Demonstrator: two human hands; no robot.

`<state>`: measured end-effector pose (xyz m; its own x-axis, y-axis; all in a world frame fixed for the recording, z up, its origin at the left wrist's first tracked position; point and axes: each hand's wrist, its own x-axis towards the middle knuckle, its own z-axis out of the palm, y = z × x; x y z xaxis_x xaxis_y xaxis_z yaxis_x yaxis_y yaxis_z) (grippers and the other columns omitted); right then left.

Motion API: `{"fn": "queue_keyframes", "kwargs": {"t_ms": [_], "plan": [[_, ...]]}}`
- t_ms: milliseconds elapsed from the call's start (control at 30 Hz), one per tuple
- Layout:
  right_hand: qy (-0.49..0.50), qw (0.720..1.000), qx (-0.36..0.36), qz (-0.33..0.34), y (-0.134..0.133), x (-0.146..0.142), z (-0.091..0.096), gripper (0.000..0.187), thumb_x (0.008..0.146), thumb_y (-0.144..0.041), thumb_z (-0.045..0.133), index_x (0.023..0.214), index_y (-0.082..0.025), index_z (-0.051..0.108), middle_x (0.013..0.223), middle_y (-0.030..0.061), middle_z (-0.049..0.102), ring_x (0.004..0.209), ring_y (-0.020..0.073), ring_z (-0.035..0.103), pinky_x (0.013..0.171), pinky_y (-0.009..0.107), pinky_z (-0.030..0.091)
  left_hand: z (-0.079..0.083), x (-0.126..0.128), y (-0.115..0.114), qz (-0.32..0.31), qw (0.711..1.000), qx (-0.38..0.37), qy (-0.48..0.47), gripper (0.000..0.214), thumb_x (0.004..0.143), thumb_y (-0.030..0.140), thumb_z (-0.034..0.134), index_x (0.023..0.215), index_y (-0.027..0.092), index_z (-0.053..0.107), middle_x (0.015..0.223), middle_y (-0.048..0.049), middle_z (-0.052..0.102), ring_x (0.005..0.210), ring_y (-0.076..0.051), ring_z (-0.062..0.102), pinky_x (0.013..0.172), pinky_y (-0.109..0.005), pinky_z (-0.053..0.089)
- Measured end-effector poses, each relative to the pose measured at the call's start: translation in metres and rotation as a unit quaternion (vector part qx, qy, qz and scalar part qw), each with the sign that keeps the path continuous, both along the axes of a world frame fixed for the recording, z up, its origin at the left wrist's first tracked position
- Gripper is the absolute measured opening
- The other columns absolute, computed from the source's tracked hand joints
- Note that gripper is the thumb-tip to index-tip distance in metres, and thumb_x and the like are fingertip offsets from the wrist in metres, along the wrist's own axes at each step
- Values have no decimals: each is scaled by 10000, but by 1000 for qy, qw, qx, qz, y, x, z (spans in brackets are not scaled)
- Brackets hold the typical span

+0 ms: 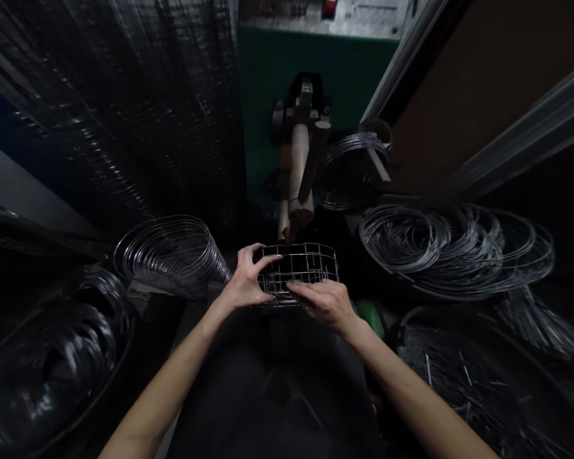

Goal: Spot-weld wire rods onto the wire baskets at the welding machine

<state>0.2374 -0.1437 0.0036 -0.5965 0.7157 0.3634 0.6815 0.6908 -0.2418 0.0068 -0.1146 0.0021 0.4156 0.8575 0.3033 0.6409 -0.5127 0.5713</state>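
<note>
Between my two hands is a small wire basket [310, 260], made of a metal grid with rounded corners. My left hand [250, 278] grips its left end, thumb along the near side and fingers over the top. At the near right, my right hand [326, 301] is closed on the basket's edge, its fingers pressed together on the wire. Just beyond the basket stands the pale cylindrical arm [300, 169] of a machine, its lower end close to the basket's far rim. The basket's underside is hidden.
Stacked wire rings [172, 252] stand at left, above a tub of coiled wire [76, 350]. Wire hoops [449, 248] fill a container at right; a tub of loose wire pieces [463, 370] sits below. Wire mesh panels [124, 108] lean at far left. Behind is a green machine body [268, 76].
</note>
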Motion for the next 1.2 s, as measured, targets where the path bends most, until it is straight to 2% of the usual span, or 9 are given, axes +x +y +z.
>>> {"fn": "queue_keyframes", "kwargs": {"t_ms": [233,433,633,933,1133,1200], "plan": [[17,1000,6,-13,22,-1,4,235,910,-248,530,1078,-307,683,1027,-25,727,759,137,709,620,259,444,-1,1,24,-5,1000,18,-10,806,547,294,842,1288,248,527,1342,-117,290,1288,-360,290,1085,-551,346],[15,999,-7,-29,24,-2,1,233,915,-298,532,1087,-323,687,1049,-35,717,770,143,709,625,262,459,-1,0,27,-7,1000,10,-16,796,540,302,842,1276,232,547,1327,-127,296,1275,-364,302,1080,-549,349],[21,999,-13,-33,27,-5,1,240,927,-305,513,1088,-302,692,1033,-41,721,796,139,711,637,261,468,-1,0,33,-2,1000,-10,-4,797,533,276,835,1275,267,542,1319,-114,302,1267,-363,310,1072,-553,356],[1,999,10,-53,30,-5,2,240,907,-327,564,1105,-311,698,983,-36,740,751,125,699,631,227,447,4,-2,37,-7,1000,-20,-2,765,551,359,839,1248,244,547,1272,-112,339,1225,-342,342,1051,-524,378],[-4,996,16,-86,57,-10,5,221,905,-360,568,1073,-326,708,945,-42,749,754,138,698,602,227,441,8,-7,65,-6,999,-31,12,806,514,267,851,1256,255,540,1258,-100,354,1219,-333,355,1074,-523,348],[-5,996,6,-92,63,-12,7,220,908,-373,562,1065,-328,710,944,-39,750,757,144,694,608,232,446,7,-7,73,-3,1000,-24,13,808,513,299,864,1254,260,543,1252,-99,360,1215,-335,357,1073,-528,343]]}}
